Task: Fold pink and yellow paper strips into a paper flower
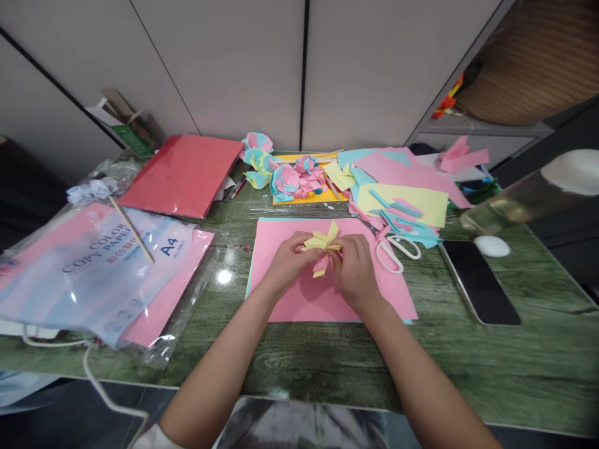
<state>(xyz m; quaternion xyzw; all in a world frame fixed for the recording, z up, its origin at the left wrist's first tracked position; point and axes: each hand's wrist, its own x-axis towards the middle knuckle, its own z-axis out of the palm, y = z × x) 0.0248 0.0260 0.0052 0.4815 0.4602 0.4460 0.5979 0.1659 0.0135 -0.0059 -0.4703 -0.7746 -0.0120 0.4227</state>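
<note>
A yellow and pink paper flower with several spread petals is held between both hands. My left hand pinches its left side, thumb and fingers together on the paper. From the other side, my right hand grips the flower's right edge with thumb and forefinger. Both hands are above a stack of pink sheets, with blue and yellow edges peeping out beneath. White-handled scissors lie at the stack's upper right corner, near my right hand. The flower's underside is partly hidden by my fingers.
Folded paper flowers sit at the back beside a yellow tray. Paper sheets and cut strips are heaped behind the scissors. A phone and a bottle stand right. Leftward are a copy paper pack and red folder.
</note>
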